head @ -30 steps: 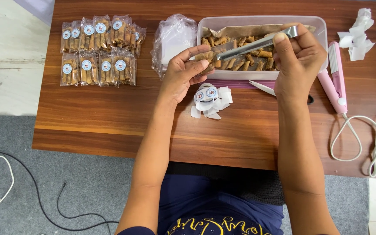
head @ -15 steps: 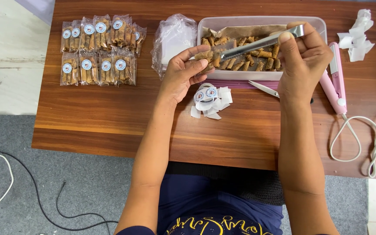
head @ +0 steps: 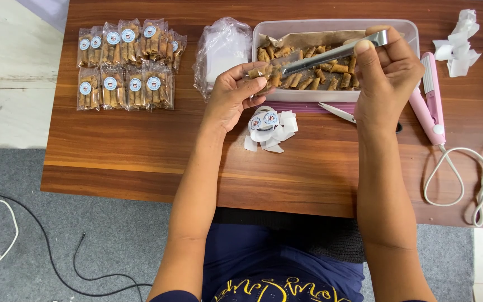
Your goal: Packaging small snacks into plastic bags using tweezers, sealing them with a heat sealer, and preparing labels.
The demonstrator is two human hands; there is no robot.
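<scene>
Over wooden table (head: 141, 151), right fingers (head: 364, 47) pinch metal tongs (head: 331, 54).

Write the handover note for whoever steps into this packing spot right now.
Left hand: holds a small clear bag with a few brown snack sticks inside, at the tub's near left corner.
Right hand: grips metal tongs, tips pointing at the bag mouth.
Things: clear tub of snack sticks at the table's far side; empty bags left of it; round stickers in front; pink sealer and scissors on the right.
Done: sealed, stickered packs lie far left.
Left: many sticks remain in the tub; the held bag is unsealed.
</scene>
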